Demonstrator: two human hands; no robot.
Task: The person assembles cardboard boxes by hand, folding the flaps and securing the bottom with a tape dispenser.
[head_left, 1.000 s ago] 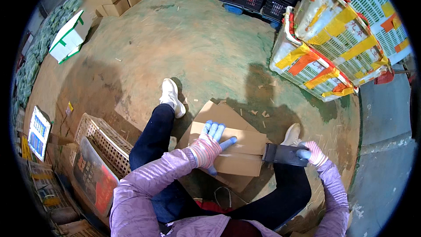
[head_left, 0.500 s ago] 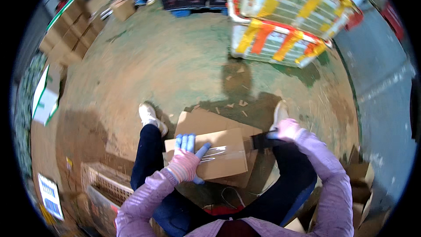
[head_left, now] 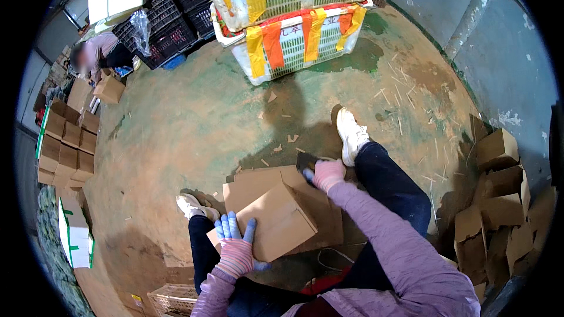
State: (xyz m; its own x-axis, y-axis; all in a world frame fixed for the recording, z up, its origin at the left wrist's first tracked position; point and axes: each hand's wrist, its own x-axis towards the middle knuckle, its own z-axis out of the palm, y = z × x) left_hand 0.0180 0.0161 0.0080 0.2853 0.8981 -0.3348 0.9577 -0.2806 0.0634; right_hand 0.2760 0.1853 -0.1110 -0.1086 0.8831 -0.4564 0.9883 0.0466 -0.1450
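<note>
Left hand [head_left: 235,250] first: gloved fingers spread flat and pressed against the near side of the cardboard box [head_left: 275,218], so it's bracing more than gripping, nothing actually closed around it. The right hand [head_left: 326,174] is clenched around a dark tape dispenser [head_left: 306,161], held right at the box's far upper corner.

The box sits tilted between the person's knees, resting on a flattened sheet of cardboard [head_left: 305,199] on the green floor [head_left: 194,117], its far edge toward the white shoes.

My guess is it's light and empty, stiff along the folds but easy to dent in the middle of a panel, and a bit slick on the taped seams. Best hold looks like edges and corners, not the flat faces.

Pose-wise: left forearm comes up from the lower edge with the wrist bent back; right arm reaches over the right knee, elbow bent, purple sleeves on both.
</note>
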